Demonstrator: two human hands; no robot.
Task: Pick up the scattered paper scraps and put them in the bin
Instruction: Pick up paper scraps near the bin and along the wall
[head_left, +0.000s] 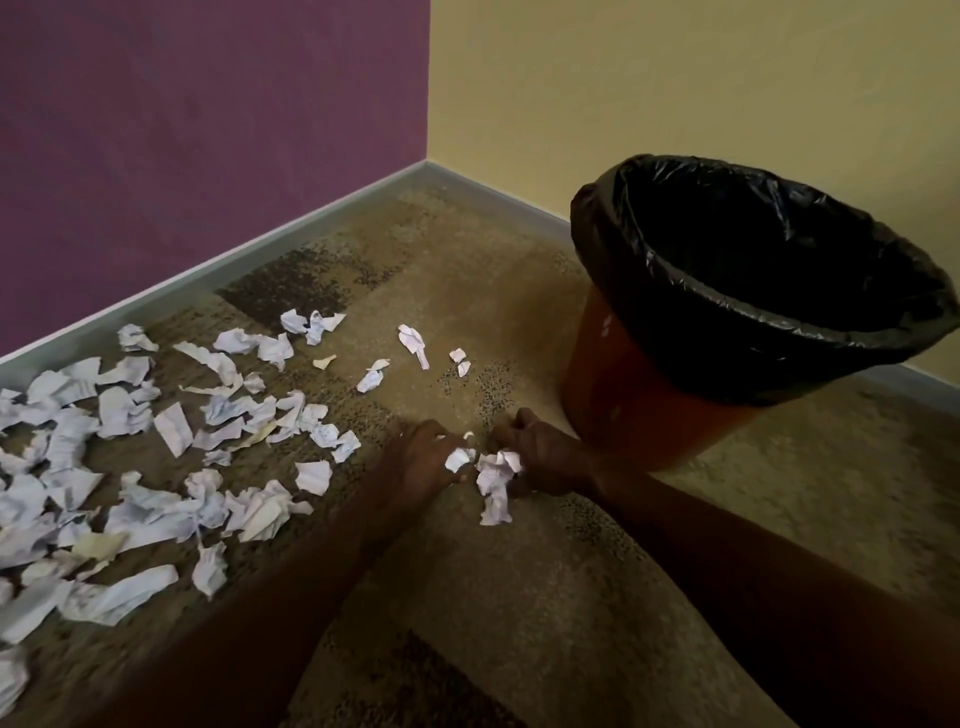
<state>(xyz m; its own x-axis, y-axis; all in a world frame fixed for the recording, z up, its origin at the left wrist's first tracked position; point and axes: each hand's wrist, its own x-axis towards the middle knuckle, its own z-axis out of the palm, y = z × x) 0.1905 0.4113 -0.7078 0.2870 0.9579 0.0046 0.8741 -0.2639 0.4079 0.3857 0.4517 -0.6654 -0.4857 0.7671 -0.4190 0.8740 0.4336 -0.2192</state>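
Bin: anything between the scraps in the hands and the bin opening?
Nothing visible. The left hand and right hand each grip paper scraps just left of the orange bin. Only bare carpet lies between, and the black liner mouth is open.

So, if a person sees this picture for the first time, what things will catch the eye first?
Probably the paper scraps scattered over the carpet on the left, below the purple wall. Next, the orange bin with a black liner on the right. Between them, the left hand and right hand each grip crumpled scraps.
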